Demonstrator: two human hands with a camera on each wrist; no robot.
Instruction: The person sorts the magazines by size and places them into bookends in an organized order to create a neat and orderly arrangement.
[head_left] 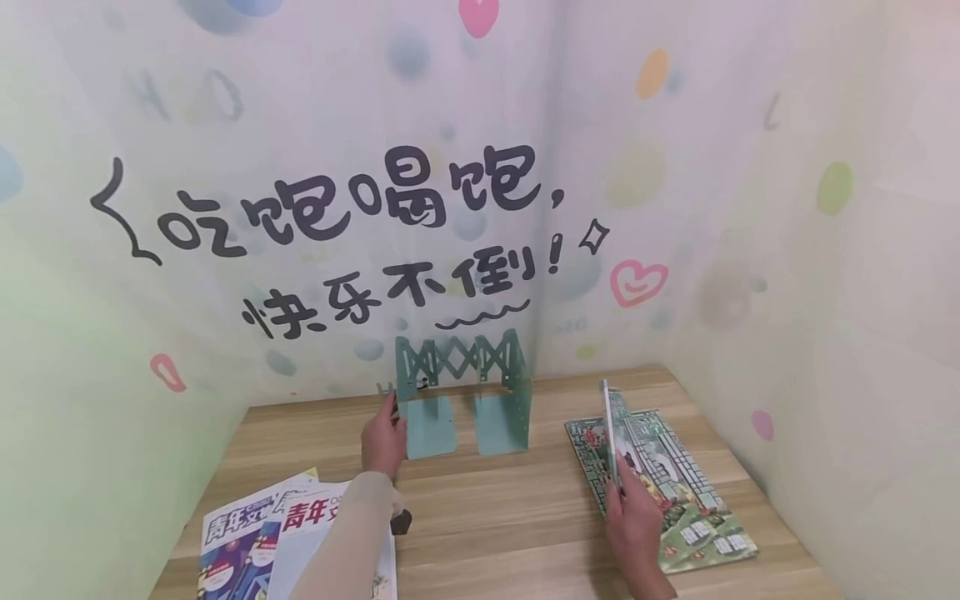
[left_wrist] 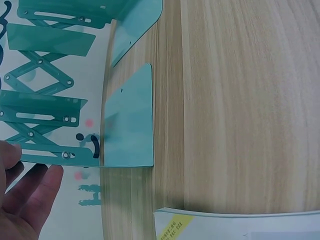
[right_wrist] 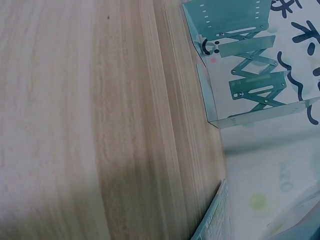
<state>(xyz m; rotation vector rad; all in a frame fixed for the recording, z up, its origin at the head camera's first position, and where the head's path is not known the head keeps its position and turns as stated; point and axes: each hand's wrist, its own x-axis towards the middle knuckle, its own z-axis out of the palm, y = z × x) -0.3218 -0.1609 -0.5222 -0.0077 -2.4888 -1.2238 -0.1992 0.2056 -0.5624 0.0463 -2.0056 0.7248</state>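
Observation:
A green expandable metal bookend [head_left: 501, 421] with a scissor lattice stands upright at the back of the wooden table. My left hand [head_left: 384, 442] pinches its left side panel, with the thumb inside and the fingers outside in the left wrist view [left_wrist: 30, 195]. On the right, my right hand [head_left: 636, 521] grips a thin magazine [head_left: 609, 429] held on edge, its cover turned mostly away. Below it another magazine [head_left: 705, 508] with a green illustrated cover lies flat. The right wrist view shows the bookend [right_wrist: 240, 25] but not the fingers.
Several overlapping magazines [head_left: 240, 542] lie at the front left, partly under my left forearm. A printed curtain [head_left: 480, 100] hangs behind the table [head_left: 510, 517] and along its sides. Bare wood shows between the two groups of magazines.

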